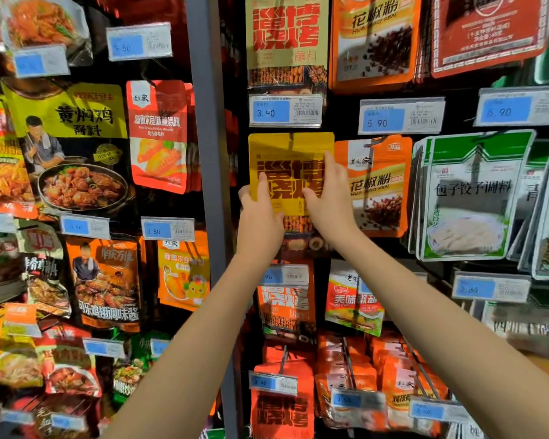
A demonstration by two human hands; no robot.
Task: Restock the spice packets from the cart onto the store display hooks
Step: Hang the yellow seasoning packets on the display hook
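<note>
Head: yellow packet [286, 151] held against crowded display [210, 160].

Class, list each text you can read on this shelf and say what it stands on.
"3.90": centre price tag, above the held yellow packet.
"5.90": next price tag rightwards.
"3.80": lower-left price tag.
"HUA JIAO FEN": top orange packet.
"包子饺子调料": green packet.
Barcode print: too small.

Your display rack [340, 115] fills the frame, grey post [205, 90] ctr-left. Ctr-right hang orange packets [381, 198], green-white packets [469, 198] far right, price tags [400, 117] btwn rows.
</note>
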